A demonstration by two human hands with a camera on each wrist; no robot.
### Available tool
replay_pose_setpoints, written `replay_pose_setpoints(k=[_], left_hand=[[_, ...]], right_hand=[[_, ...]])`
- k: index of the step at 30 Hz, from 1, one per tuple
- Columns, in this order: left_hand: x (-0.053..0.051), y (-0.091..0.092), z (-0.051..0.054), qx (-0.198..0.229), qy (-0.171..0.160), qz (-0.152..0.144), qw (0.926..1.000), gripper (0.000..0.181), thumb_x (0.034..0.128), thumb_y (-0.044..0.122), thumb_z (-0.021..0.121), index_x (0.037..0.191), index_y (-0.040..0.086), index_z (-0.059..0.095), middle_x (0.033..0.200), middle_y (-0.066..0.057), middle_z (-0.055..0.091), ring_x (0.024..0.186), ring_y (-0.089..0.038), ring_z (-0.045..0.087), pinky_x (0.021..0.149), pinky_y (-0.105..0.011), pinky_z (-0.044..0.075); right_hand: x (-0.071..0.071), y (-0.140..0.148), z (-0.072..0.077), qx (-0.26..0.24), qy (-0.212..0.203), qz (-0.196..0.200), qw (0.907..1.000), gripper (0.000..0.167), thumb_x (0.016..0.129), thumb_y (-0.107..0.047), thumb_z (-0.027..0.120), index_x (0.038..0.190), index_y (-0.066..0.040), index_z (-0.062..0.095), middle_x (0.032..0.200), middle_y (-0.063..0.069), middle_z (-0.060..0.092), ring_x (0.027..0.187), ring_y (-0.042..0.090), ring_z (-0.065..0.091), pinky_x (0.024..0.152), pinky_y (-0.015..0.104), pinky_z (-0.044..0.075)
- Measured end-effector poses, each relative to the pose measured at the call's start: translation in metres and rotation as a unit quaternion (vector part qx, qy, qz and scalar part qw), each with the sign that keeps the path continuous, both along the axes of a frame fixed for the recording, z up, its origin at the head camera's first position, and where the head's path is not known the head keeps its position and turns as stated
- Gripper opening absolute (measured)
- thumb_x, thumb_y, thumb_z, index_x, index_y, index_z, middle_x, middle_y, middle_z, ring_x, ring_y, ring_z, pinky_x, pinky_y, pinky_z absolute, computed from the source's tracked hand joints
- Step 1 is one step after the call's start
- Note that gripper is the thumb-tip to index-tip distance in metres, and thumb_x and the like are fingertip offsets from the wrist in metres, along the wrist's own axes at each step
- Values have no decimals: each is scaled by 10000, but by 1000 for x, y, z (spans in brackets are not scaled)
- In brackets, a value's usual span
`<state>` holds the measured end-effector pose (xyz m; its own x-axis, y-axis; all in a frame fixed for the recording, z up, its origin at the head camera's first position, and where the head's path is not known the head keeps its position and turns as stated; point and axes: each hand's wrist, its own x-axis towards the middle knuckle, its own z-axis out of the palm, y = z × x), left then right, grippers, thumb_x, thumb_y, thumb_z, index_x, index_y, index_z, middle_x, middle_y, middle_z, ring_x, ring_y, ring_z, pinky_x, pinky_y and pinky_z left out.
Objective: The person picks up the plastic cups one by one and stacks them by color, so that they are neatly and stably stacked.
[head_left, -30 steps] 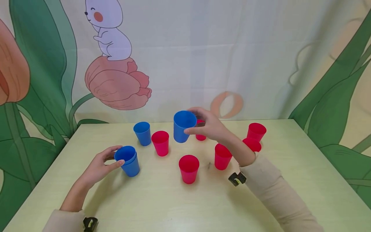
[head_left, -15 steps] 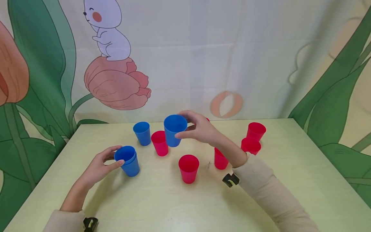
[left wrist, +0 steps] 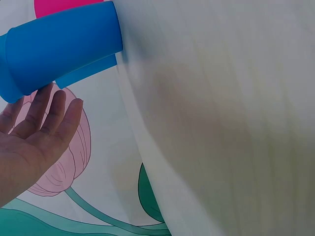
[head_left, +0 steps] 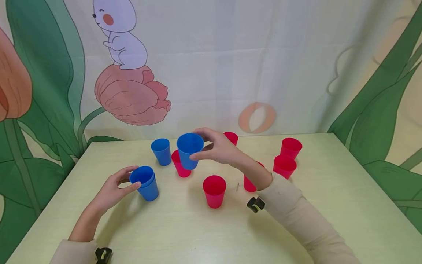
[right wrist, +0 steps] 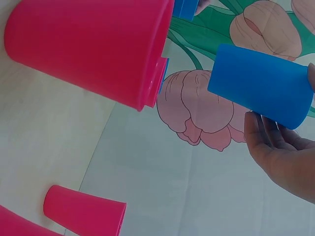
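Note:
In the head view my left hand (head_left: pixel 113 189) grips two nested blue cups (head_left: pixel 149 190) standing upright on the table's left part; its thumb lies on the rim. The left wrist view shows these nested blue cups (left wrist: pixel 64 46) above the fingers of my left hand (left wrist: pixel 42 132). My right hand (head_left: pixel 219 146) holds a single blue cup (head_left: pixel 188 154) by its side, raised in front of a red cup (head_left: pixel 182 169) that it partly covers. In the right wrist view that blue cup (right wrist: pixel 261 86) is pinched in my right hand (right wrist: pixel 285 152).
Another blue cup (head_left: pixel 162 154) stands at the back left of the table (head_left: pixel 184 234). A red cup (head_left: pixel 214 194) stands front centre, one (head_left: pixel 232 138) behind my right hand, one (head_left: pixel 249 182) partly behind my forearm, and two (head_left: pixel 291 147) (head_left: pixel 285 167) at the right. A patterned curtain hangs behind.
My right hand has moved left and slightly down with the blue cup, from beside the back red cup to in front of the left red one. My left hand has stayed on the nested cups.

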<state>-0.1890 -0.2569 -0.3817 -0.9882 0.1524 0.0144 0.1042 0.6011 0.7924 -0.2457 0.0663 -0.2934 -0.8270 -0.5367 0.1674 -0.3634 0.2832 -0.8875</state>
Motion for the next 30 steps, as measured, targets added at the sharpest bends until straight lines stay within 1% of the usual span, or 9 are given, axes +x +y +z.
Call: replay_pose_setpoints(k=[6,13,18,26,30], left_hand=[[1,1,1,-24,12,5,10000,645,882,312,590,1391,31,310,1269,-276,440,1167,-443,396,857,-552,423],[1,1,0,-34,42,-8,10000,641,884,307,589,1389,28,311,1266,-278,440,1165,-448,397,855,-548,428],[1,1,0,-42,38,18,10000,634,884,303,590,1387,31,317,1259,-276,447,1162,-444,400,855,-548,428],[2,1,1,-30,22,9,10000,635,884,306,589,1387,31,316,1265,-281,441,1165,-448,396,856,-551,426],[2,1,1,-25,38,-10,10000,638,885,305,587,1389,28,312,1277,-285,431,1167,-452,395,854,-550,429]], right_hand=[[-1,-7,0,27,100,103,9999,656,715,-190,768,1278,-92,447,1180,37,536,1042,194,526,786,274,502],[0,-14,-1,101,22,135,9999,689,710,-195,774,1299,-102,428,1199,27,520,1062,202,510,784,265,501],[2,-20,-2,101,12,168,9998,681,712,-199,772,1298,-114,437,1188,8,530,1046,177,521,784,256,498],[2,-30,-3,191,25,222,9996,703,716,-213,768,1316,-89,423,1202,14,523,1051,173,513,788,251,493],[0,-36,-3,174,21,273,9995,696,717,-220,765,1313,-96,427,1203,15,522,1051,167,513,791,252,492]])
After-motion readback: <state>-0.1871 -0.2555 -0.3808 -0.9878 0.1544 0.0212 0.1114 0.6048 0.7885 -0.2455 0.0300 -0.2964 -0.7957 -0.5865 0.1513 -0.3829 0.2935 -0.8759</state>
